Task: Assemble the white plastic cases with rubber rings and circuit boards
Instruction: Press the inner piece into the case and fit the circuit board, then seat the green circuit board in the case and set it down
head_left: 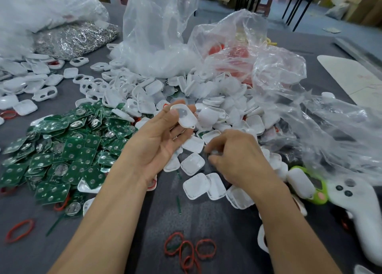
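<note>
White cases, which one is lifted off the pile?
The white case pinched in the left hand, raised above the pile; the rest lie on the table.

A small assembly workshop or factory floor. A grey counter (206, 218) is heaped with bulk parts: hundreds of white plastic cases (144, 100), a pile of green circuit boards (68, 149), loose red rubber rings (186, 249) and big clear plastic bags (157, 31). Cardboard boxes (359, 2) and other table legs (297, 11) stand behind.
</note>
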Motion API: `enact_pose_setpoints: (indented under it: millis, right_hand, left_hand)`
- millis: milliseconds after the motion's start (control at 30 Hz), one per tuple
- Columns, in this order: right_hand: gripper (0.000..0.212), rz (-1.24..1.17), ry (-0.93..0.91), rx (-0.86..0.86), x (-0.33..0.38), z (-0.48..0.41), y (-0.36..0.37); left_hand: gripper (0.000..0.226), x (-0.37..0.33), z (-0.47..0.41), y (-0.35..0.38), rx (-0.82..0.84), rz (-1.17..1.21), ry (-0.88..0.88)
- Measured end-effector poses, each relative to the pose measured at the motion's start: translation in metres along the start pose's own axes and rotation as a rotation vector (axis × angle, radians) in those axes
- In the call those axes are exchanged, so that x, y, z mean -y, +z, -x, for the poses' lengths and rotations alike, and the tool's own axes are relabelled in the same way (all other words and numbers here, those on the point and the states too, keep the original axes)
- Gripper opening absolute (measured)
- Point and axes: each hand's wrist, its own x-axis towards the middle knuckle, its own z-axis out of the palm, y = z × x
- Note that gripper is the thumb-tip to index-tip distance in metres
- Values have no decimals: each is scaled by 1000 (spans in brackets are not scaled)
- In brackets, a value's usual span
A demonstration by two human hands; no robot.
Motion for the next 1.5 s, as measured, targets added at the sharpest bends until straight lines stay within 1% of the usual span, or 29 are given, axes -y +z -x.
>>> enact_pose_setpoints:
  millis: [100, 200, 300, 333, 400, 500, 567, 633, 700, 733, 800, 900, 967, 1000, 1100, 1200, 1367, 1500]
  right_hand:
    - [23, 46, 111, -103, -7, -4, -7]
    - [26, 92, 93, -209, -7, -3, -8]
    - [16, 202, 92, -177, -4, -3, -4]
    - [16, 221, 108, -153, -4, -3, -3]
    - [21, 241, 127, -111, -6, -4, -5]
    - [25, 284, 123, -70, -4, -5, -5]
    - [27, 277, 106, -66, -4, -6, -6]
    - [25, 181, 94, -86, -7, -5, -10]
    - [23, 28, 92, -93, -11, -4, -16]
    - [22, -90, 99, -88, -13, -3, -19]
    - [19, -407, 116, -96, -13, -2, -24]
    - [17, -820, 126, -114, -10, 0, -34]
    - [17, -1034, 118, -78, -6, 2, -37]
    - [18, -1090, 101, -61, -3, 3, -37]
    - [24, -1136, 41, -51, 4, 5, -35]
    - [27, -1138, 20, -68, 6, 5, -31]
    - [26, -1193, -25, -93, 4, 5, -31]
    - [28, -1134, -95, -118, 3, 5, -29]
  left_hand:
    - [33, 0, 0, -1, 12, 1, -3]
    - [31, 0, -1, 0, 14, -5, -8]
    - [25, 1, -1, 1, 18, -35, -11]
    - [26, 1, -1, 1, 19, -43, -11]
    - [30, 1, -1, 1, 22, -47, -13]
    - [23, 0, -1, 1, 50, -85, -22]
    - [28, 1, -1, 2, 52, -86, -33]
    - [35, 2, -2, 1, 48, -64, -41]
    - [39, 2, -2, 0, 48, -53, -46]
    - [40, 2, -1, 0, 49, -53, -49]
    - [40, 2, -1, 0, 54, -62, -55]
    - [29, 1, 0, 2, 60, -73, -80]
    - [26, 2, 0, 4, 71, -88, -104]
    - [28, 3, 1, 5, 84, -98, -118]
    - [31, 6, 2, 9, 122, -117, -164]
    - [31, 6, 4, 11, 140, -109, -199]
    - [36, 8, 5, 12, 158, -131, -230]
    - [34, 9, 6, 13, 178, -146, -234]
